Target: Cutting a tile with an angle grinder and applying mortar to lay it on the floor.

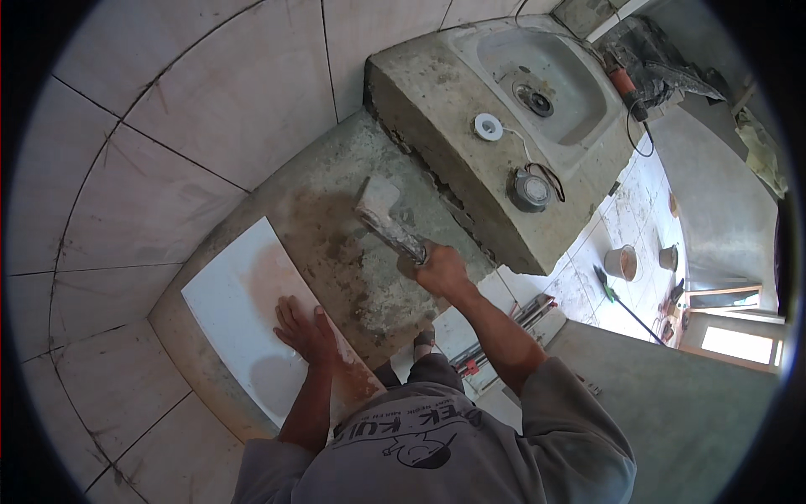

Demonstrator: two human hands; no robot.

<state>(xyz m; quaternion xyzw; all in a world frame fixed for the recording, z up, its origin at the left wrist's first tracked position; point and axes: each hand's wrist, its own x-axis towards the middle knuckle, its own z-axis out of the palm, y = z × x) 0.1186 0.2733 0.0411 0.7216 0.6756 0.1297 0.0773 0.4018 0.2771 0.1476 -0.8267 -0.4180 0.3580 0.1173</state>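
My left hand (304, 332) lies flat with its fingers spread on a large white tile (231, 307). The tile rests on the rough grey slab (390, 290), its left side close to the tiled wall. My right hand (441, 270) is wrapped round the handle of a dusty mallet (390, 220), near the handle's end. The mallet's pale, worn head is over the bare part of the slab, beyond the tile's right edge and apart from the tile. Reddish-brown dust marks parts of the tile and slab.
A raised concrete counter (437, 126) with a grey sink (592, 126) stands at the far right. On it are a white tape roll (488, 127) and a round grey object (530, 191). An orange power tool (623, 84) lies behind. A bucket (621, 263) and metal rails (525, 317) are lower down.
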